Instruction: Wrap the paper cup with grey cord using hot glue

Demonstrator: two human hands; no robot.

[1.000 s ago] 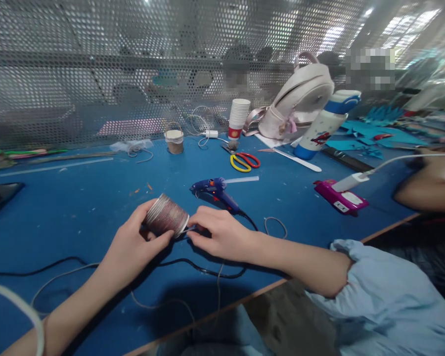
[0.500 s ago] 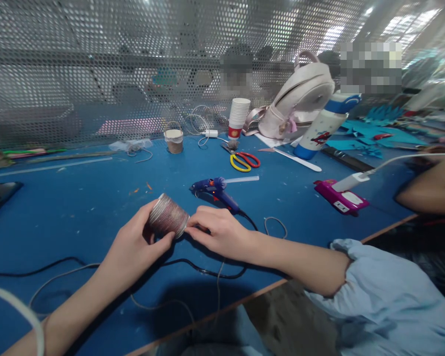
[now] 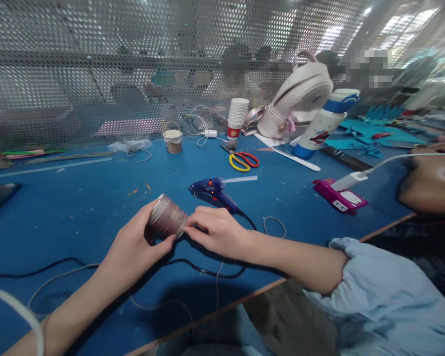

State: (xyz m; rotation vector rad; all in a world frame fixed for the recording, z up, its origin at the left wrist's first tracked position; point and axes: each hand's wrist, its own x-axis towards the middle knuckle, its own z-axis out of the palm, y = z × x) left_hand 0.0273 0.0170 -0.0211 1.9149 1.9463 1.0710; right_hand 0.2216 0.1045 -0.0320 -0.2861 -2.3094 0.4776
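My left hand (image 3: 135, 237) is closed around a cord-wrapped paper cup (image 3: 167, 216), which lies tilted on its side above the blue table. Rows of thin grey cord circle the cup, with some red showing between them. At the cup's right end, my right hand (image 3: 217, 230) pinches with thumb and forefinger, touching the rim. A thin grey cord (image 3: 218, 287) comes out below this hand and loops down toward the table edge; the fingertips hide where it meets the cup. Just beyond my right hand lies a blue hot glue gun (image 3: 211, 187) with a clear glue stick in its back.
Red-and-yellow scissors (image 3: 241, 160), a stack of paper cups (image 3: 238, 118), a small basket (image 3: 173, 142), a backpack (image 3: 298, 99) and a bottle (image 3: 321, 128) stand farther back. A pink power strip (image 3: 339, 197) lies right, near another person's arm (image 3: 430, 190). A black cable (image 3: 203, 271) crosses in front.
Both hands keep nearly the same hold on the cup, with only a very slight shift. The other person's arm at the right has moved a little. The view has shifted slightly.
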